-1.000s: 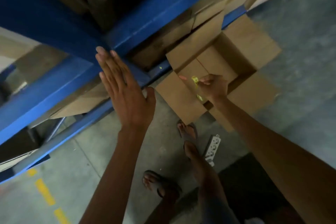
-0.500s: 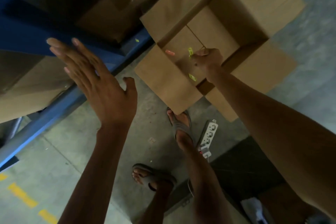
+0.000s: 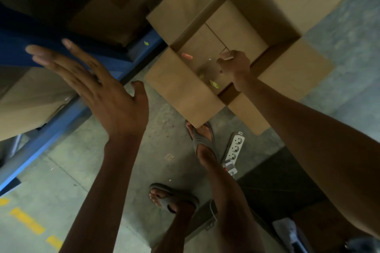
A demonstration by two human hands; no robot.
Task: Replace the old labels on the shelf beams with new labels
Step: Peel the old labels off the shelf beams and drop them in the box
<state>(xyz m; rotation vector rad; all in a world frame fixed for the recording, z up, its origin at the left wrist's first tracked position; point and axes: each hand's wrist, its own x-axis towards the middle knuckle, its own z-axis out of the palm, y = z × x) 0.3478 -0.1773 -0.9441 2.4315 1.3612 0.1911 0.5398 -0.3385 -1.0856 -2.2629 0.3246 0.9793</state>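
My left hand (image 3: 107, 96) is open and flat, its fingertips lying on the blue shelf beam (image 3: 18, 51). My right hand (image 3: 234, 65) hangs over the open cardboard box (image 3: 185, 92) on the floor, fingers curled with nothing visible in them. Inside the box lie a pink label scrap (image 3: 186, 55) and a yellow one (image 3: 213, 84); a blurred yellow scrap (image 3: 201, 76) is just left of my right hand. A small yellow-green label (image 3: 146, 43) sticks on the lower blue beam (image 3: 51, 129).
Closed cardboard boxes (image 3: 30, 98) fill the shelf levels on the left. A white power strip (image 3: 234, 148) lies by my feet in grey sandals (image 3: 201, 139). A dark mat (image 3: 277, 183) covers the floor at lower right. Yellow dashes (image 3: 26, 220) mark the concrete floor.
The view has tilted down toward the box. The yellow label that was at my right fingertips is no longer there; a blurred yellow scrap now shows lower in the box. My left hand stays flat by the beam.
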